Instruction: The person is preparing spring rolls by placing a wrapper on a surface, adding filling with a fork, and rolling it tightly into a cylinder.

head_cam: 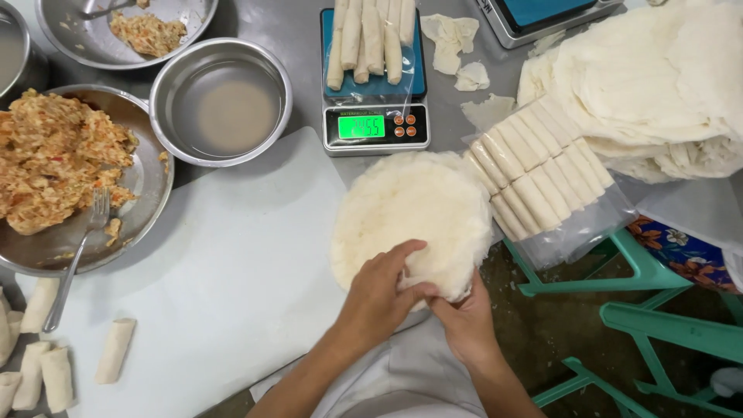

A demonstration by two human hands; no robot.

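White round wrapper stack [410,217] lies flat, no long axis; both hands' grip apparently pinching near edge.

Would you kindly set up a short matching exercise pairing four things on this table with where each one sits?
Things:
1. fork
2. stack of round wrappers
3. bagged rolls
4. loose roll

Places:
A. on the white board
B. on the scale
C. in the pan of filling
D. under both hands

Pairs: 1-C, 2-D, 3-B, 4-A
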